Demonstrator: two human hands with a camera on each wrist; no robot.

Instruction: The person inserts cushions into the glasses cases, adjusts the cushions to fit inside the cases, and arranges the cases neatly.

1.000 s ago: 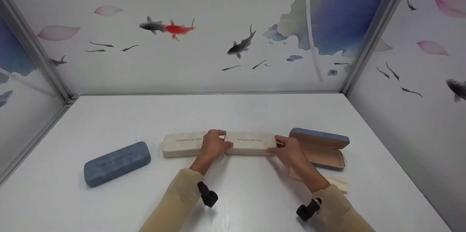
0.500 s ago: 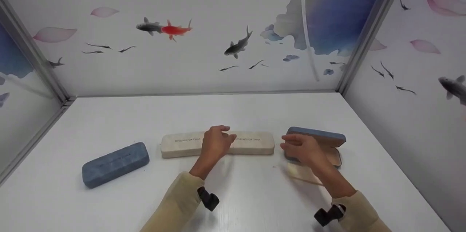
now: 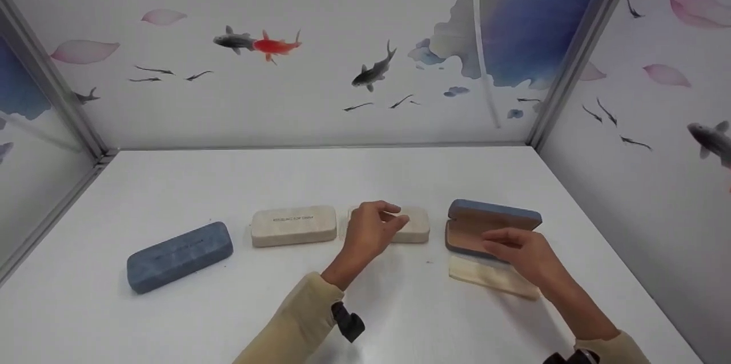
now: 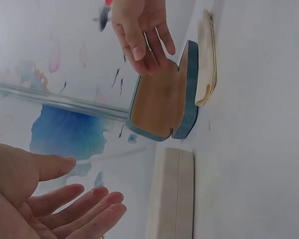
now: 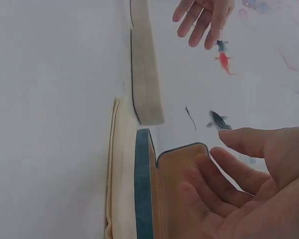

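Observation:
My right hand [image 3: 528, 255] hovers over the front of an open blue glasses case [image 3: 465, 238], its lid tipped back and its brown lining showing. The fingers are loosely bent with nothing between them, as the right wrist view also shows. A folded cream cloth [image 3: 494, 281] lies just in front of that case. Left of it, my left hand [image 3: 374, 232] is above a closed beige glasses case [image 3: 417, 227] and partly covers it. Both wrist views show this hand's fingers relaxed and holding nothing.
A second closed beige glasses case [image 3: 294, 230] lies to the left, in line with the first. Farther left, a closed blue glasses case [image 3: 180, 258] sits at an angle. Printed walls [image 3: 320, 107] bound the white table at the back and sides.
Both hands have let go of the right-hand beige case. My right hand has moved right over the open blue case. My left hand has lifted and shifted right, uncovering the gap between the beige cases.

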